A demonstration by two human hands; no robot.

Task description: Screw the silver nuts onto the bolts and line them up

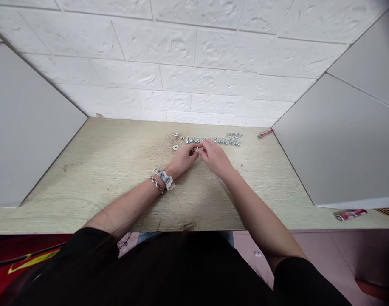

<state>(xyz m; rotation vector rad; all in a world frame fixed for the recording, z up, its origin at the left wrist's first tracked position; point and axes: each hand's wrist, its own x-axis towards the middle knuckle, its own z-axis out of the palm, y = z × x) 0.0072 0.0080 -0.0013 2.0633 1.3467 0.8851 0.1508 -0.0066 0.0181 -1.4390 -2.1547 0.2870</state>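
Bolts (226,142) line up just beyond the left hand (182,159) and right hand (215,157), apparently finished. Both hands, fingertips closed, pinch a small metal part (196,150), seemingly unfinished. Beyond the left hand lie a washer (176,147) and apparent nut (176,135), probably unused.

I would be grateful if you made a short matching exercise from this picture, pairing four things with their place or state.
Column one:
1. Left hand
2. Right hand
3. Large washer
4. Row of bolts

Column two:
A. Lined up between the hands and the white wall
B. Wrist bare
C. On the tabletop, left of the bolts
D. Wrist wearing a scrunchie and chain bracelet

Pairs: 1-D, 2-B, 3-C, 4-A
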